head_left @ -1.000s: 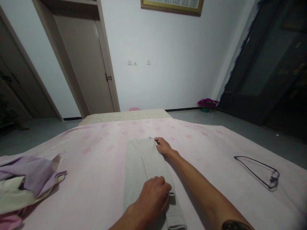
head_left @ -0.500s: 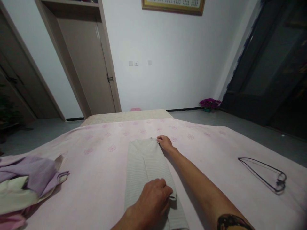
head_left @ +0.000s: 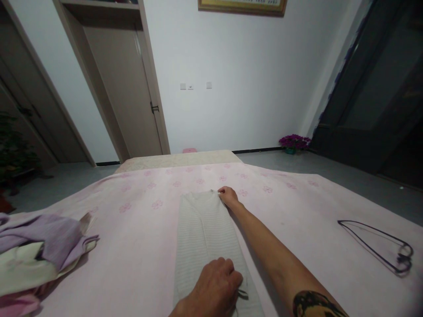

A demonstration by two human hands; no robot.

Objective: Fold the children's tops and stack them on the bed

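A pale grey striped top, folded long and narrow, lies flat on a pink flowered sheet, straight in front of the person, its neckline at the far end. The right hand reaches to the far right corner of the top, beside the neckline, and its grip is a pinch of thumb and fingers on the cloth there. The left hand rests on the near part of the top, fingers bent and tips out of sight, just beside a small open fold; whether its grip has hold of the cloth, I cannot tell.

At the left lies a heap of crumpled clothes, purple over cream, with pink at the bottom, well apart from the top. On the right side of the sheet is a thin black loop, narrow at one end.

By the far wall, a small green pot on the floor holds purple flowers, which spread wider than its rim. A leafy plant stands at the left edge, in shadow. A pink stool shows beyond a cream cover.
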